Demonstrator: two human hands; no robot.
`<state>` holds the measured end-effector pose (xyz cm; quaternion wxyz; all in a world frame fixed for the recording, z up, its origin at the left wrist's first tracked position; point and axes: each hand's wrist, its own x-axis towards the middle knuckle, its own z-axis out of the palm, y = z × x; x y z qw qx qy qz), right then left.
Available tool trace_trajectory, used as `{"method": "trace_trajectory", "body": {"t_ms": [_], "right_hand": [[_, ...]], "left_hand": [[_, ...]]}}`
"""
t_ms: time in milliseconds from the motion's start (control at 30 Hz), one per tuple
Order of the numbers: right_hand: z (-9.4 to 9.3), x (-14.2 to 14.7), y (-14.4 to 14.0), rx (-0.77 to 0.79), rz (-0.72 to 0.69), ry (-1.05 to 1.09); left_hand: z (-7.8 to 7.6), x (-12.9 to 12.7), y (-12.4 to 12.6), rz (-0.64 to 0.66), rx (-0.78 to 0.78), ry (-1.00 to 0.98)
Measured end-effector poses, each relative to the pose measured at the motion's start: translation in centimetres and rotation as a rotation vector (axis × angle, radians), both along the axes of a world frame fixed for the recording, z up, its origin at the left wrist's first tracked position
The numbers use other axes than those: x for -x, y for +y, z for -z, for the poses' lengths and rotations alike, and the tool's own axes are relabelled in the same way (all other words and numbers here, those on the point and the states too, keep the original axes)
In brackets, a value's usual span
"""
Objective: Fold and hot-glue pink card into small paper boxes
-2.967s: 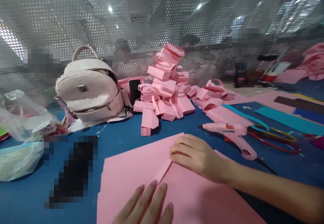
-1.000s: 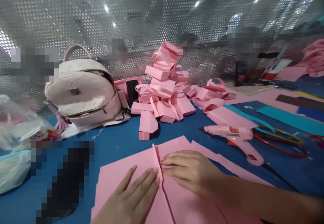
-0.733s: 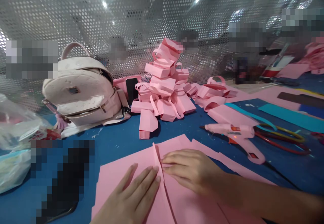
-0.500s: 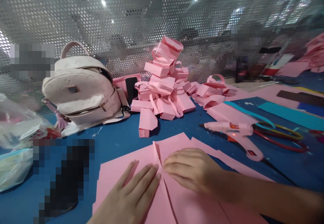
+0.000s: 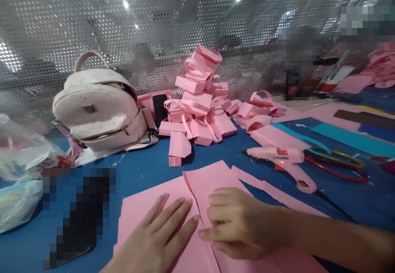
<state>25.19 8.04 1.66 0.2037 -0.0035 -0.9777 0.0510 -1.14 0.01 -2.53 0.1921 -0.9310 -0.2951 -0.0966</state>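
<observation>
The light is moderate and cool, fading toward the back and right. Ceiling lamps (image 5: 125, 4) glare as small starry spots at the perforated metal panel (image 5: 185, 30), which breaks into bright streaks at upper right. Soft shadows lie under the glue gun (image 5: 279, 156), where a red indicator glows, and beside the pink paper boxes (image 5: 197, 102); the right hand (image 5: 237, 223) looks duller than the left hand (image 5: 151, 236). The backpack (image 5: 105, 104) is fairly sharp, the right background smeared. Wide-angle stretching warps the edges, and blocky mosaic covers a dark object (image 5: 83, 215) at left and patches along the panel.
</observation>
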Motion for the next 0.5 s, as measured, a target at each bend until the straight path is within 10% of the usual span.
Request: {"method": "trace_trajectory", "body": {"t_ms": [300, 500], "right_hand": [[-0.1, -0.1, -0.2, 0.029, 0.008, 0.016], [0.6, -0.2, 0.1, 0.1, -0.02, 0.058]], "left_hand": [[-3.5, 0.6, 1.6, 0.102, 0.275, 0.07], [-4.4, -0.3, 3.9, -0.085, 0.367, -0.142]]}}
